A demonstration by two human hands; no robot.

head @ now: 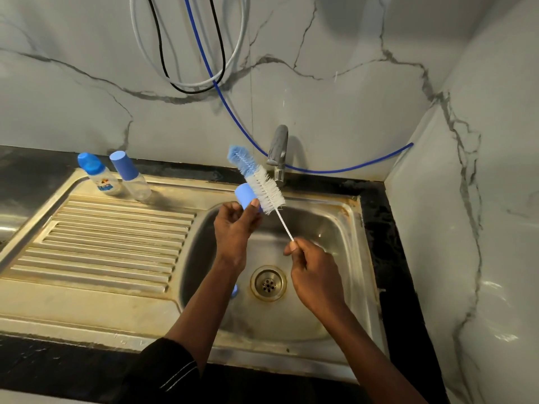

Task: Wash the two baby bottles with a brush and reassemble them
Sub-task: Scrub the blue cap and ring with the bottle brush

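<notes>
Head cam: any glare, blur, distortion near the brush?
Head view: wide-angle bowing along the black counter; glare on the glossy marble right wall; blue-and-white bristle bottle brush in the right hand and light blue plastic cap in the left hand look sharp.

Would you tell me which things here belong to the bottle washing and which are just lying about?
Job: brush, held by the right hand; blue cap in the left hand; printed bottle and plain bottle on the drainboard; tap; sink.
Lying about: blue hose, black cable, white cable on the wall.
</notes>
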